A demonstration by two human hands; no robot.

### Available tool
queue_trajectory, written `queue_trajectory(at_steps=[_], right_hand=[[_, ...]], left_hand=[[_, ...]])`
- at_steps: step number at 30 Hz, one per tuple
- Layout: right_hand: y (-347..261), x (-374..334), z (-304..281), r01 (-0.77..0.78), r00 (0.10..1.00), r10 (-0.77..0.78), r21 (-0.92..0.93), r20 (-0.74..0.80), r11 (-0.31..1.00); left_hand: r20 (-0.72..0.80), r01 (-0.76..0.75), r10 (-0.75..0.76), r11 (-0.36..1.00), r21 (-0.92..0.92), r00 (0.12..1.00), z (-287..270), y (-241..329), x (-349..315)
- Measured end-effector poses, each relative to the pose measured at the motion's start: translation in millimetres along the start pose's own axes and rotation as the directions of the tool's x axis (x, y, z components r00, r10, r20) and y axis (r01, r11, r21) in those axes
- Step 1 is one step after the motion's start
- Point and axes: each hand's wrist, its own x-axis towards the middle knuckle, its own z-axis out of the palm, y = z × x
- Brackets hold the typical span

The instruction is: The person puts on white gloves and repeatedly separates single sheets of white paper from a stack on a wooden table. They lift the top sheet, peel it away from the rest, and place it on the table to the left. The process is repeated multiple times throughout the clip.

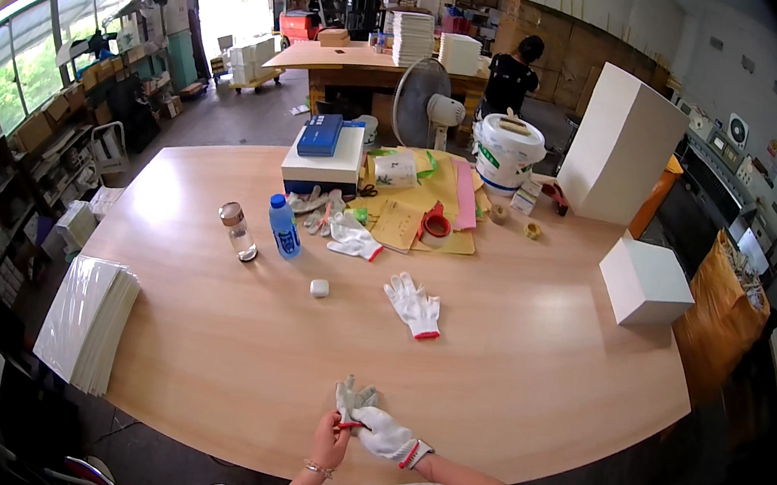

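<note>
A: Bare left hand (pixel 331 441)?
B: Bent fingers at a red-cuffed white knitted glove (pixel 356 399) between both hands; tips hidden, grip cannot be told.
A: White-gloved right hand (pixel 386 435)?
B: Against that glove; finger opening obscured, can't tell.

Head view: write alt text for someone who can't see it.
A bare left hand and a white-gloved right hand meet at a second pale glove near the front edge of a wood-toned table. Farther back lies a loose white glove, with a clear bottle and a blue bottle to its left. A co-worker stands behind.
</note>
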Motion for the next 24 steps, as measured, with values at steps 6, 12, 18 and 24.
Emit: queue_trajectory(at_steps=[6,12,18,24], right_hand=[[8,-11,10,-0.105,0.947,0.133,0.107,-0.292,0.989],[-40,6,7,-0.048,0.986,0.028,-0.116,-0.162,0.992],[-60,-11,38,0.203,0.972,-0.198,0.033,-0.123,0.979],[-81,6,34,0.442,0.897,-0.436,0.121,-0.067,0.889]], left_hand=[[-0.105,-0.215,0.303,0.843,0.493,0.947,-15,23,-15],[0.068,-0.064,0.067,0.997,-0.045,0.995,-4,19,-36],[0.328,0.367,-0.228,0.155,-0.917,0.917,-58,-64,-9],[0.331,0.312,-0.031,0.427,-0.849,0.943,-18,33,12]])
